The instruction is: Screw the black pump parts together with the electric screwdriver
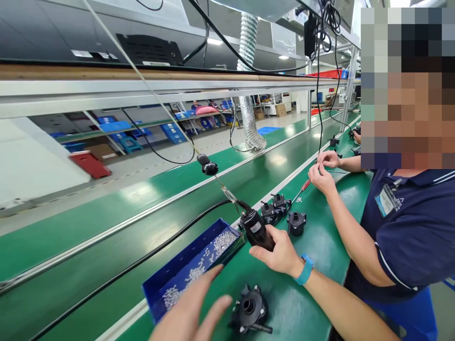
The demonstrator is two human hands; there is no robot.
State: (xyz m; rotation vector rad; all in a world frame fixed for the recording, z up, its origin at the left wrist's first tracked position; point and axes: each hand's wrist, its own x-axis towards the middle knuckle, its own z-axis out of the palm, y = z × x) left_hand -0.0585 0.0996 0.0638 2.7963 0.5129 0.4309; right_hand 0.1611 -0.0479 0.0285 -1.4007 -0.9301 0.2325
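Observation:
My right hand (284, 253), with a blue band on the wrist, is wrapped round a black electric screwdriver (255, 228) that hangs from a cord, its tip hidden. My left hand (188, 310) is at the lower edge, fingers apart and slightly blurred, in front of the blue bin (151, 293) of small silver screws (195, 274). Just right of that hand a black round pump-like housing (250, 307) lies on the green table, with silver screws around its rim. Beyond the screwdriver stand several similar housings, among them one housing (296, 223) set apart from the rest.
At right a co-worker's hands (322, 173) hold something small, near a red-handled screwdriver (304, 184) and loose screws (299, 200). A black cable (159, 250) crosses the green conveyor belt (156, 213). The suspension cord (142, 78) slants down from overhead beside a flexible silver duct (249, 113).

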